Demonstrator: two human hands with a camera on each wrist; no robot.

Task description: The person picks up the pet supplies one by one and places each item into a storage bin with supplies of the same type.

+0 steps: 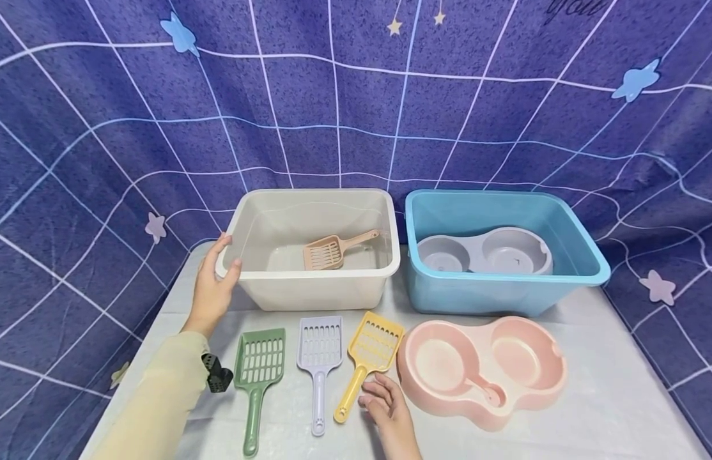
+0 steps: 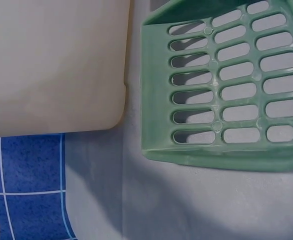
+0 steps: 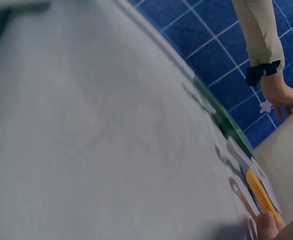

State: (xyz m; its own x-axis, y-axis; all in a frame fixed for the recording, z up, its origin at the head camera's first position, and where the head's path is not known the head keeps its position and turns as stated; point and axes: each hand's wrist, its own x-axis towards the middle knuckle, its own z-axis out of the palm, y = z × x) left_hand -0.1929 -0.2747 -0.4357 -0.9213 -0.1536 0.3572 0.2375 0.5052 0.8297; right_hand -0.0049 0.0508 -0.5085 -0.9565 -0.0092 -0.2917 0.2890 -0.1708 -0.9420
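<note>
At the left end of the beige litter box [image 1: 310, 292], my left hand [image 1: 211, 291] holds the rim near the front corner, thumb over the edge and fingers along the outside. Inside that box lies a tan litter scoop [image 1: 324, 253]. My right hand [image 1: 390, 415], fingers loosely bent and holding nothing, is beside the yellow litter scoop [image 1: 358, 374]. Left of it lie a lavender scoop [image 1: 318, 377] and a green scoop [image 1: 254, 402], handles toward me. The green scoop's slotted head [image 2: 156, 90] fills much of the left wrist view.
A pink double pet bowl [image 1: 477, 393] sits right of the yellow scoop. Behind it, a blue litter box [image 1: 477, 297] contains a grey double bowl [image 1: 475, 246]. The grey-white tabletop [image 1: 609, 383] ends against a purple-blue curtain [image 1: 356, 102] with stars and lines.
</note>
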